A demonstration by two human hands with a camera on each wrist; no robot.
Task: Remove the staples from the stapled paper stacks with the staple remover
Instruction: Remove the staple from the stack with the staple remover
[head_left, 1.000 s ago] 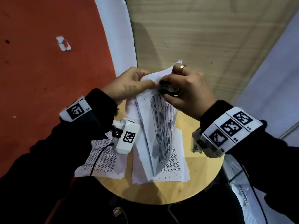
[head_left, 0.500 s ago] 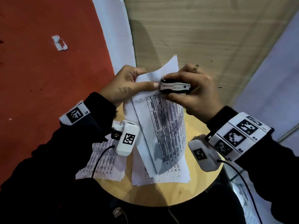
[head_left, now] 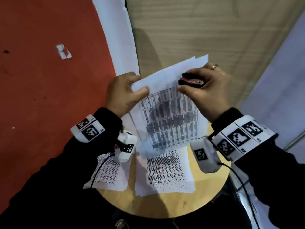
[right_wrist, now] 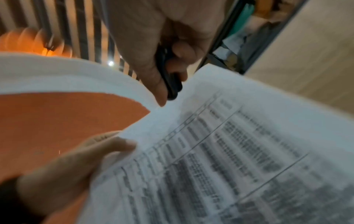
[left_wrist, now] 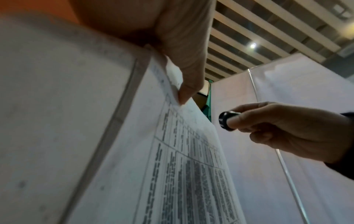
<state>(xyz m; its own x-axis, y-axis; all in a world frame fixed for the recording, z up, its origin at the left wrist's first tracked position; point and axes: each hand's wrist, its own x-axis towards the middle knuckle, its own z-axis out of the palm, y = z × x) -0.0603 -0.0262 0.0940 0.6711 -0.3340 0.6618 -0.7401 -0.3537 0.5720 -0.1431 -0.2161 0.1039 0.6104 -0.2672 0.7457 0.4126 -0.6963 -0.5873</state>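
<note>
My left hand (head_left: 127, 90) pinches the upper left corner of a printed paper stack (head_left: 170, 116), held up above the round table. The same corner shows under my thumb (left_wrist: 184, 84) in the left wrist view, with the sheets (left_wrist: 172, 166) hanging down. My right hand (head_left: 206, 86) grips a black staple remover (head_left: 191, 81) at the stack's top edge, right of the left hand. In the right wrist view the remover (right_wrist: 170, 84) sits just above the paper (right_wrist: 229, 151). In the left wrist view the remover (left_wrist: 227, 120) is apart from the sheets. No staple is visible.
The round wooden table (head_left: 173, 202) carries two more printed paper piles, one in the middle (head_left: 165, 176) and one at the left (head_left: 109, 174). A white scrap (head_left: 63, 52) lies on the red floor. White partition panels (head_left: 280, 80) stand to the right.
The held stack has turned flatter and spread wider. My left hand slid to its left corner and my right hand with the remover moved right, away from the left hand.
</note>
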